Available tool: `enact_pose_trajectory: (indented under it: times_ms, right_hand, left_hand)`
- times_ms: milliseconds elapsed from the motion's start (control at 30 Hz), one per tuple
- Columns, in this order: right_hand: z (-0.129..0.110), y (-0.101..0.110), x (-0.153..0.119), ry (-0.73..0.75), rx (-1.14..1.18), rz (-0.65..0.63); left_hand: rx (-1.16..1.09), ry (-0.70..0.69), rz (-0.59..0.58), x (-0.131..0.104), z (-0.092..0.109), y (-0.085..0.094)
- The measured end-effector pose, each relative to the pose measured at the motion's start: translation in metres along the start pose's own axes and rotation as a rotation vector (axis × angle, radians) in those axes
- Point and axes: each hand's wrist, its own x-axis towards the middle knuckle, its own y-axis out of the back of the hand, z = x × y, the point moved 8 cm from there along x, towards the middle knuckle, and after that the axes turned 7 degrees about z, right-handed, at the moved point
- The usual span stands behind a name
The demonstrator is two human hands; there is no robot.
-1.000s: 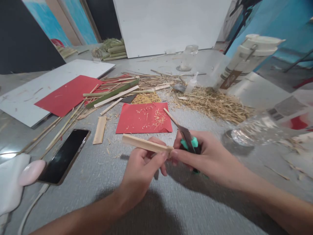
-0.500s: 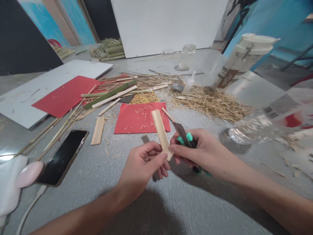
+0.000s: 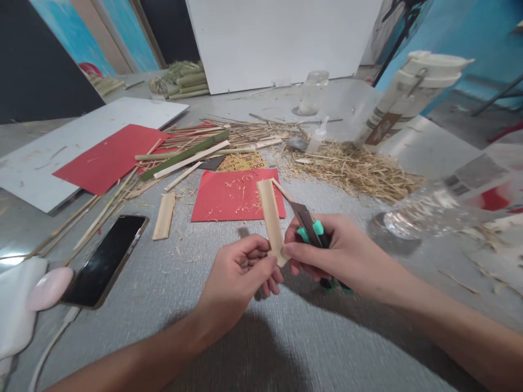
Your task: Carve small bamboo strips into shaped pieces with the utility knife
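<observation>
A pale flat bamboo strip (image 3: 270, 218) stands tilted in front of me, its lower end pinched by my left hand (image 3: 245, 268). My right hand (image 3: 327, 247) is closed around a green and black utility knife (image 3: 310, 227) with a dark blade pointing up and left; its thumb touches the strip's lower right edge. A thin stick (image 3: 281, 189) shows just beyond the blade. Behind the strip lies a red sheet (image 3: 229, 198) with shavings on it. Another short bamboo piece (image 3: 164, 216) rests on the table to the left.
On the left are a phone (image 3: 105, 261), a white board (image 3: 36, 158) and a second red sheet (image 3: 108, 155). Thin sticks (image 3: 196, 136) and straw (image 3: 359, 171) lie farther back. A glass jar (image 3: 312, 95), a tall container (image 3: 408, 98) and a clear bottle (image 3: 433, 209) stand or lie rightward.
The strip's upper end has shifted slightly right and now looks a little more upright. Both hands keep nearly the same place and grip.
</observation>
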Motion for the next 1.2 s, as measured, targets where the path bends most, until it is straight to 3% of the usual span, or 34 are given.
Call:
enact_pose_trajectory:
  times_ms: [300,500,667,900,1033,1200]
  right_hand:
    - [-0.007,-0.006,-0.005,0.049,-0.087,-0.07]
    - [-0.034,0.027,-0.009,0.439,-0.596,0.2]
    - [-0.038,0.018,-0.013,0.671,-0.983,0.157]
    - [-0.035,0.004,-0.016,0.737,-1.112,0.097]
    - [-0.034,0.0,-0.017,0.757,-1.15,0.074]
    - [-0.034,-0.004,-0.019,0.782,-1.184,0.066]
  left_hand:
    - [0.016,0.005,-0.052,-0.003,-0.006,0.0]
    - [-0.002,-0.004,0.112,0.005,0.001,0.011]
    - [-0.012,-0.003,0.172,0.011,0.001,0.018]
    - [0.007,-0.067,0.102,0.008,0.003,0.014]
    - [0.059,-0.045,0.001,0.004,0.001,0.004]
    - [0.097,-0.009,-0.008,0.003,-0.002,0.004]
